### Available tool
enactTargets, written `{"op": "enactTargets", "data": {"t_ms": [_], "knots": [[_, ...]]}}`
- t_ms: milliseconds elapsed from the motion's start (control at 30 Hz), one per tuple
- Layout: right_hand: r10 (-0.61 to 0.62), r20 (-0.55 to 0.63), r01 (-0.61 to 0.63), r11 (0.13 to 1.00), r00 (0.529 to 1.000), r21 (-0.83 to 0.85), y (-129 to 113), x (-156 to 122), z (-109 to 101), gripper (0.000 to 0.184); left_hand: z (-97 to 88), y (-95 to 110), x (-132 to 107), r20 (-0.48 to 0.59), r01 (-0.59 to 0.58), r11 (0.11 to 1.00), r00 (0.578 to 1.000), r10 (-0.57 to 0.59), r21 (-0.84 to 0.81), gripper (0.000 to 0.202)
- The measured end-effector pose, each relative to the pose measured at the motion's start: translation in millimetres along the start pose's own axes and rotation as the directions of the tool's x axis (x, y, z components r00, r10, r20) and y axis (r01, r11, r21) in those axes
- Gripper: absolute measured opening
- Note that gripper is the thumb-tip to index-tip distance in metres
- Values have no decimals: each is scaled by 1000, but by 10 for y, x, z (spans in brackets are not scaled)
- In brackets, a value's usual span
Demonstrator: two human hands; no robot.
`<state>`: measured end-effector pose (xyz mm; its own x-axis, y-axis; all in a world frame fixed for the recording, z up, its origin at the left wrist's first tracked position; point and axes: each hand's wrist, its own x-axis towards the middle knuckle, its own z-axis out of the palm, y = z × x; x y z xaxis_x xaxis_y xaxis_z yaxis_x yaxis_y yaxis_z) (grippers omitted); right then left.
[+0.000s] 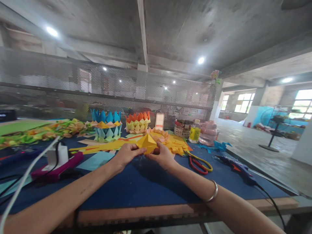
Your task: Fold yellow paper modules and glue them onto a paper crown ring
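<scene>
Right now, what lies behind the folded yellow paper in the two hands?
Loose yellow paper sheets lie on the blue mat, then an orange-topped paper basket farther back. The folded paper hides whatever is directly behind it.

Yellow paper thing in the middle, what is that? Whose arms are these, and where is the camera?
There is no machine here, just a person's two bare arms. The camera sits on that person's head and looks forward and down, so you see nearly what they see. The left hand and the right hand both pinch a yellow folded paper, pointed like a little pyramid, just above a blue table. On the table lie scissors with red and yellow handles, a blue glue gun on the right and flat coloured paper. At the back stand two spiky paper baskets, a blue basket and an orange basket. Farther right stands a small bottle.
</scene>
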<state>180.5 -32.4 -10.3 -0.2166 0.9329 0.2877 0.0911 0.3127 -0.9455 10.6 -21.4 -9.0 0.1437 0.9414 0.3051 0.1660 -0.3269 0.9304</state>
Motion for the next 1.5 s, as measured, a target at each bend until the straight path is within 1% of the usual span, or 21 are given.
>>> {"op": "enactTargets", "data": {"t_ms": [233,533,733,1000,1133,1300,1500], "knots": [[4,5,-4,1000,1000,21,53,21,-6,44,-13,11,2,23,39,997,999,-37,-61,41],[19,-6,-19,1000,1000,18,39,23,-22,48,-7,-17,17,41,72,992,997,-68,-102,40],[32,-28,-31,999,999,12,36,36,-24,50,-9,-30,27,8,43,996,999,-43,-75,37],[35,-51,-35,999,998,13,11,2,-34,47,-18,30,-9,19,20,998,1000,-19,-52,36],[33,-38,-32,999,999,21,9,-2,-41,49,-20,34,-14,30,18,999,999,-16,-50,33],[21,-1,-21,1000,1000,22,10,13,-39,52,-15,-13,8,37,17,998,999,-15,-55,32],[7,30,-8,998,1000,55,-8,5,-14,46,-19,-45,27,-11,-3,998,1000,2,-56,33]]}}
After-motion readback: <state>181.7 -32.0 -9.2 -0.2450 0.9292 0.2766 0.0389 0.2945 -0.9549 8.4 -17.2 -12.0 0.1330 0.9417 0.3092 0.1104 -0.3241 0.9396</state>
